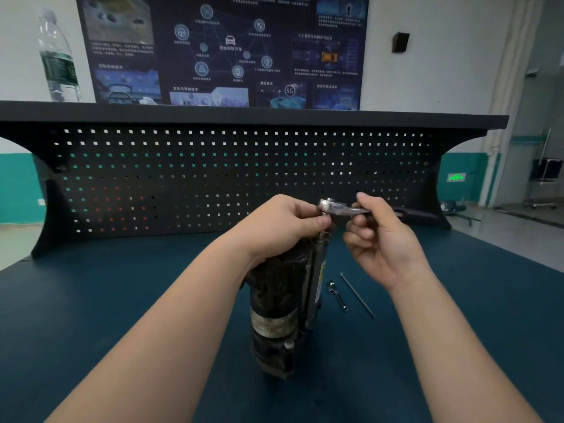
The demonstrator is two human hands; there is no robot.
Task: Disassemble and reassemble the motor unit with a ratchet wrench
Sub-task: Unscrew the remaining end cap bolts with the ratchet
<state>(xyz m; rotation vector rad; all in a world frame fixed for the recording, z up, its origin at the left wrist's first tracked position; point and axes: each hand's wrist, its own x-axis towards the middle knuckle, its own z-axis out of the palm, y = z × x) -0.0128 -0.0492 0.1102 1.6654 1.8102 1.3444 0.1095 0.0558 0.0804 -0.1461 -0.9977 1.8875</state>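
Observation:
A dark, grimy motor unit (276, 312) stands upright on the blue bench top (122, 285). My left hand (285, 225) covers its upper end, and its fingers pinch the socket under the head of a silver ratchet wrench (334, 207). My right hand (378, 239) holds the wrench's shank between thumb and fingers; the dark handle sticks out to the right behind it. The wrench lies roughly level above the motor's top. A long thin bolt (357, 295) and a short socket extension (337, 295) lie on the bench just right of the motor.
A black perforated back panel (213, 178) with a shelf on top closes off the far side of the bench. A water bottle (58, 56) stands on the shelf at far left. A dark poster (222, 50) hangs on the wall behind.

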